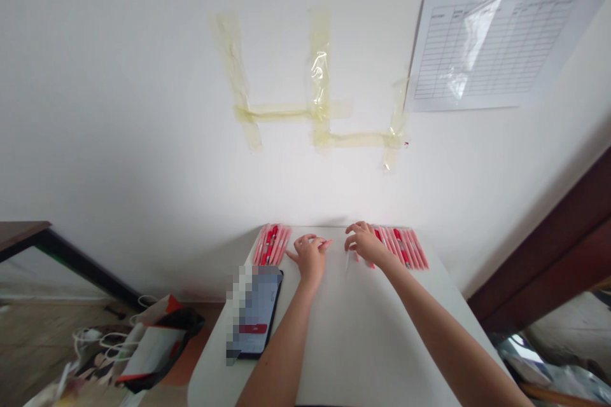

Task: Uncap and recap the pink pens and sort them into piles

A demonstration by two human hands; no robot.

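Note:
My left hand is closed on a slim pink pen, whose end sticks out on the right side of the fingers; the rest is hidden. To its right, my right hand has its fingers curled, and a thin whitish, see-through strip shows under the fingertips, too faint to name. Beside and partly behind that hand lies a row of pink and red pens. Another row of pink and red pens rests to the left of my left hand.
A phone lies on the white table, left of my left forearm. The white wall rises behind, with yellowed tape and a taped paper chart. Bags and cables are on the floor at left.

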